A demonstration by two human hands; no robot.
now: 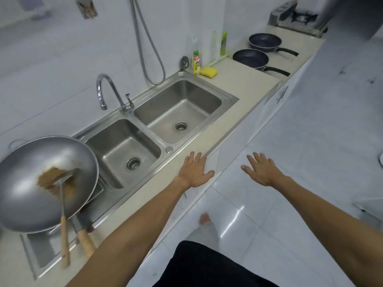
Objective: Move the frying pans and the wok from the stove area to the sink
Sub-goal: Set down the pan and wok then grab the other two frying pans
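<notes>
Wok: one grey round metal wok point(31, 183) left of the steel double sink point(145, 129), left of both hands.
Hands: left hand point(194, 170) and right hand point(262, 169) open, empty.
Pans: two dark round frying pans point(250, 58) point(264, 42) on the table point(244, 83), far right, well apart from hands.

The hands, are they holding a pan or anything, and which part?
Nothing is held. The left hand and the right hand are both open with fingers spread. The two frying pans sit far off on the counter, untouched.

Silver wok point(31, 183) with brown residue, two dark frying pans point(250, 58), yellow sponge point(208, 71).
</notes>
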